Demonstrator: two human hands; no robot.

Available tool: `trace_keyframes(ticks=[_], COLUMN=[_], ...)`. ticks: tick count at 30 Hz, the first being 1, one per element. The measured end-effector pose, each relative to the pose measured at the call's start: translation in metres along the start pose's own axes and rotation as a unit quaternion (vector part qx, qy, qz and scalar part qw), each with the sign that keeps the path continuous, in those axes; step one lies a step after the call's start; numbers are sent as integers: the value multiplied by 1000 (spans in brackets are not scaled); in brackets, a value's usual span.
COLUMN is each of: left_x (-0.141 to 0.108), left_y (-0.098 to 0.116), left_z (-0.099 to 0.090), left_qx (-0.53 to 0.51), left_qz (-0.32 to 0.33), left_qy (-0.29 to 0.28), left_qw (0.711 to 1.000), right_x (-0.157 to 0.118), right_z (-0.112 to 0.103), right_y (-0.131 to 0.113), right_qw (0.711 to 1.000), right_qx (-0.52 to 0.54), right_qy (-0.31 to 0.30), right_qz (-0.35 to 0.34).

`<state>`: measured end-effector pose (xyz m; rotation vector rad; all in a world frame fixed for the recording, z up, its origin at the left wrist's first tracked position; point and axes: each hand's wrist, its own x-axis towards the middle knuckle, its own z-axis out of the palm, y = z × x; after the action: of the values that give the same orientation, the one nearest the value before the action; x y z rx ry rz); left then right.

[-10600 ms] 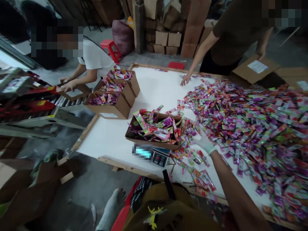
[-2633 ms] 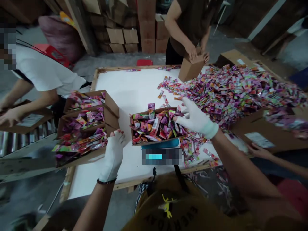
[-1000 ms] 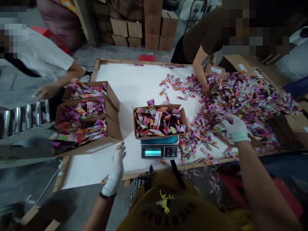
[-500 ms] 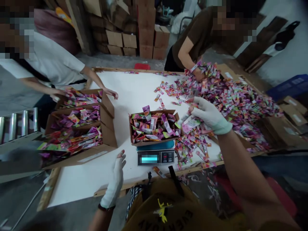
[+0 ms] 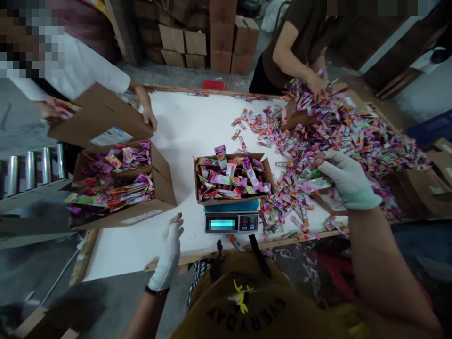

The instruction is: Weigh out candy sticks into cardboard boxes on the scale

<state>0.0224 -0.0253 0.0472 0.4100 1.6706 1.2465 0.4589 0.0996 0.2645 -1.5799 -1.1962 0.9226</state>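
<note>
Sachets (image 5: 312, 181) sit pinched in the fingers (image 5: 326, 162) of the gloved right hand (image 5: 348, 181), held above the heap on the white worktop (image 5: 197, 122). Going left to right: two filled cartons (image 5: 120, 188), then the left hand (image 5: 169, 254) with fingers spread and flat, holding nothing, then the carton (image 5: 233, 176) of sachets on the digital scale (image 5: 231, 221), just left of the held sachets.
</note>
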Motion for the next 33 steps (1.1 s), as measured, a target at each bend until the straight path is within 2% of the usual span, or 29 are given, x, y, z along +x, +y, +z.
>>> trace_keyframes(ticks=[4, 7, 9, 12, 15, 17, 23, 33], left_x=[2, 2, 1, 1, 1, 1, -3, -12], left_y=[-1, -2, -3, -6, -9, -9, -9, -1], left_z=[9, 16, 21, 24, 24, 22, 17, 18], left_qx=[1, 1, 0, 5, 13, 14, 9, 20], left_qz=[2, -1, -1, 2, 4, 7, -8, 1], left_qy=[-7, -14, -22, -37, -52, -59, -29, -51], left_qw=[1000, 1000, 1000, 999, 999, 998, 1000, 998], right_x=[-1, -2, -1, 5, 12, 14, 10, -2], right_z=[-10, -2, 13, 48, 79, 88, 78, 74], right_y=[5, 0, -8, -23, -34, -37, -35, -41], right_qw=[1000, 1000, 999, 996, 993, 992, 994, 991], right_qx=[-11, -16, -12, -14, -45, -62, -48, -75], right_qy=[10, 0, -28, -71, -75, -73, -50, -44], right_qz=[-3, -17, -22, -49, -84, -85, -82, -102])
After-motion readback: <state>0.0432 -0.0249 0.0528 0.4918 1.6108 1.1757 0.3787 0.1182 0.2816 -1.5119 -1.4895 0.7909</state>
